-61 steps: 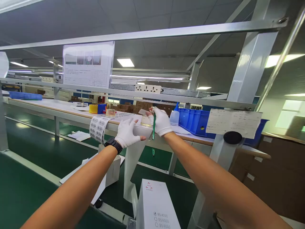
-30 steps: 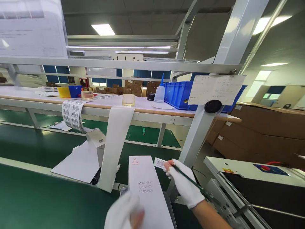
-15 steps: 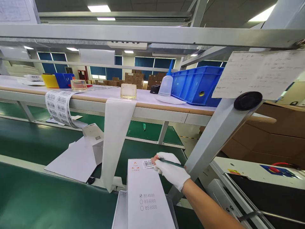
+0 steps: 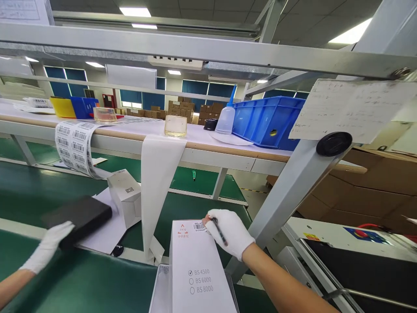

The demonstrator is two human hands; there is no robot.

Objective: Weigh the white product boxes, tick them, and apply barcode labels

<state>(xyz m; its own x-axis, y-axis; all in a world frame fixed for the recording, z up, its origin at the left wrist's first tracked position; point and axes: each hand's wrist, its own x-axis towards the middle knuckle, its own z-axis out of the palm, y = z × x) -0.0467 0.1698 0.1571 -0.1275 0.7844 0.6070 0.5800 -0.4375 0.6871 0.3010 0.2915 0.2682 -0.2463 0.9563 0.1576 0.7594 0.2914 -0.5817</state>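
Observation:
A white box (image 4: 202, 265) printed with BS 4500, BS 6000 and BS 8000 stands in front of me; a tick marks BS 4500. My right hand (image 4: 230, 232), in a white glove with bare fingertips, is closed around a dark pen (image 4: 221, 230). Its fingertips rest at the barcode label (image 4: 199, 226) near the box's far edge. On the left, my left hand (image 4: 52, 243), also gloved, grips the near edge of a dark flat box (image 4: 84, 217), blurred by motion. Behind that lies a white sheet (image 4: 104, 230) beside a small white carton (image 4: 125, 195).
A label strip (image 4: 74, 145) and a blank backing strip (image 4: 159, 187) hang from the shelf. On the shelf are a blue bin (image 4: 265, 119), a squeeze bottle (image 4: 226, 118) and a clear tape-like roll (image 4: 175, 125). A slanted metal post (image 4: 286, 191) stands close to my right hand.
My left hand has come into view at the left with the dark flat box. My right hand stays at the label while the pen has turned to point down toward me.

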